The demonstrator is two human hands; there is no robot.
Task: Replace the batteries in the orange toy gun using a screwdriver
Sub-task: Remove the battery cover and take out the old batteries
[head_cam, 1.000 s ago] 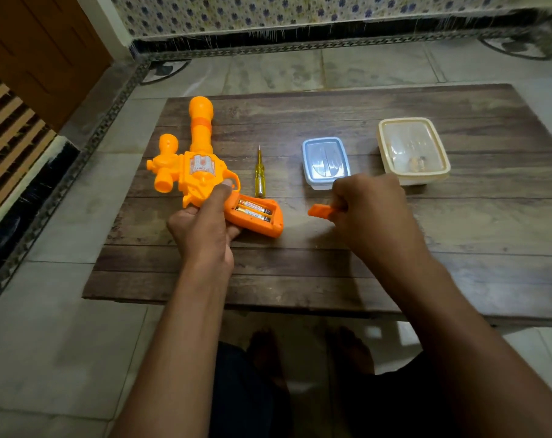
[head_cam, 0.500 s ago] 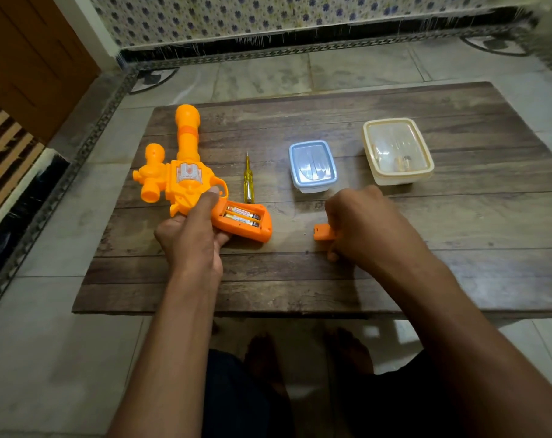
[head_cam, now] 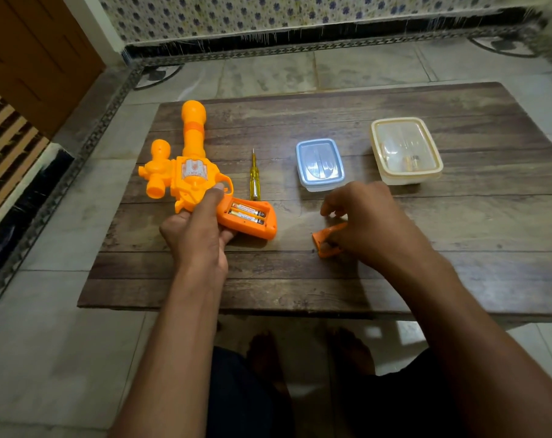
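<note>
- Your low dark wooden bench (head_cam: 395, 279) stands on a tiled floor.
- Your left hand (head_cam: 199, 235) grips the orange plastic toy gun (head_cam: 192, 175), steadying its open grip (batteries exposed).
- Your right hand (head_cam: 369, 222) holds the small orange battery cover (head_cam: 323, 240) at the bench, probably parking it.

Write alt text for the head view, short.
A person's left hand steadies an orange toy gun on a wooden table, its handle compartment open with two batteries inside, while the right hand sets the orange cover down. A yellow screwdriver and two lidded containers lie beyond.
</note>
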